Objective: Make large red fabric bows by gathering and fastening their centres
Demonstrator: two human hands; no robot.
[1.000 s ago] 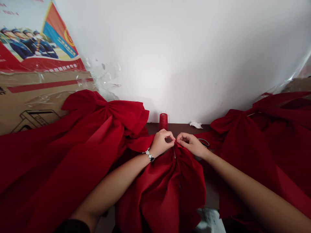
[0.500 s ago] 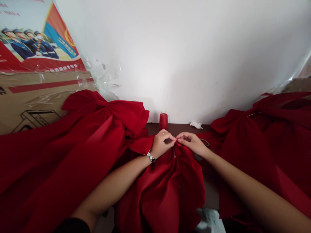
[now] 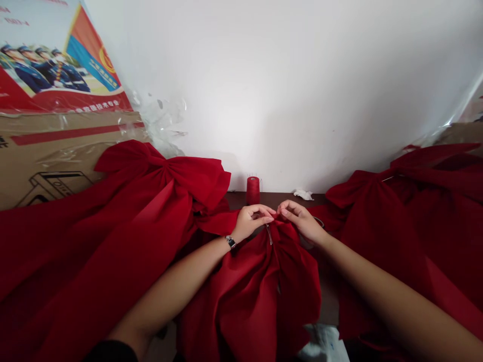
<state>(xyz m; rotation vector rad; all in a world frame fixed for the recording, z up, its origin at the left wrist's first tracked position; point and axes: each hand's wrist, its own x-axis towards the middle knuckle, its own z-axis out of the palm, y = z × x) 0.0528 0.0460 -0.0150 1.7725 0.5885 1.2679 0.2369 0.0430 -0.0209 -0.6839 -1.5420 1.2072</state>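
Red fabric bow (image 3: 260, 286) pinched on top by left hand (image 3: 252, 222) and right hand (image 3: 301, 221), poster lettering (image 3: 98, 105) unreadable.

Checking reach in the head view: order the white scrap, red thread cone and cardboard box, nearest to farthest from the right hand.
From the right hand:
1. White scrap: on the dark surface, just beyond the hand.
2. Red thread cone: upright on that surface, to the hand's left.
3. Cardboard box: far left, behind the red bow.
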